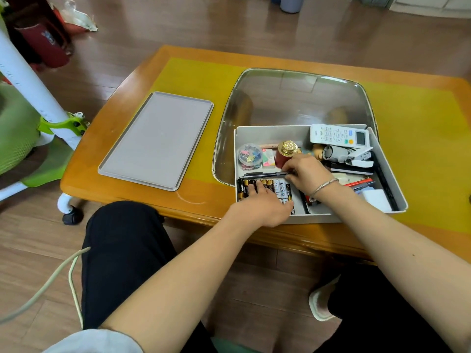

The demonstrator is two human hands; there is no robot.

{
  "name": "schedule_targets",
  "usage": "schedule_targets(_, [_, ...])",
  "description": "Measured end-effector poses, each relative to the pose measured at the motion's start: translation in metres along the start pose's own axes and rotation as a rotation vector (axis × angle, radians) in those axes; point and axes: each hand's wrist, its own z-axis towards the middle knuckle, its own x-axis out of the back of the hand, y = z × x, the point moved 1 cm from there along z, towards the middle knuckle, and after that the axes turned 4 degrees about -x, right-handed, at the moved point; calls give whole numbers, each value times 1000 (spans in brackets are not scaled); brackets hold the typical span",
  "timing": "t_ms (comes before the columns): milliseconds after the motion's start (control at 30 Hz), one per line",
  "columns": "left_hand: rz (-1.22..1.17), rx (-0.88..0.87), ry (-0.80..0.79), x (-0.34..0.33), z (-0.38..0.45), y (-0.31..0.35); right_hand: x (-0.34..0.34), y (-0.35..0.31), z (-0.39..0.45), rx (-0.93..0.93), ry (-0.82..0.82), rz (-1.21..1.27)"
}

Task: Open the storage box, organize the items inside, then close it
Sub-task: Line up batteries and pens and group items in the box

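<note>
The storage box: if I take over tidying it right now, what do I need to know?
Left hand rests flat on the row of batteries in the storage box. Right hand pinches the black pen just behind them.
Done: the lid is off, lying on the table left of the box.
Left: sort the remote, stapler and the rest, then put the lid on.

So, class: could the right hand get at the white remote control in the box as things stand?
Probably yes. The remote control lies on top at the open box's far right corner, nothing over it; the right hand is close by, though occupied at the pen.
</note>
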Motion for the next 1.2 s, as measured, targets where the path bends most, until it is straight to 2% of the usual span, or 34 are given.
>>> schedule_targets(200, [0, -29, 3, 0, -6, -6, -2, -1, -3, -13, -15, -36])
schedule_targets(367, [-19, -70, 71, 0, -3, -7, -3, 4, -5, -69, -22, -93])
schedule_targets(833, [38, -56, 182, 7, 18, -9, -4, 8, -4, -101, -4, 91])
schedule_targets(1200, [141, -38, 211, 9, 16, -8, -7, 9, -3, -159, -110, -112])
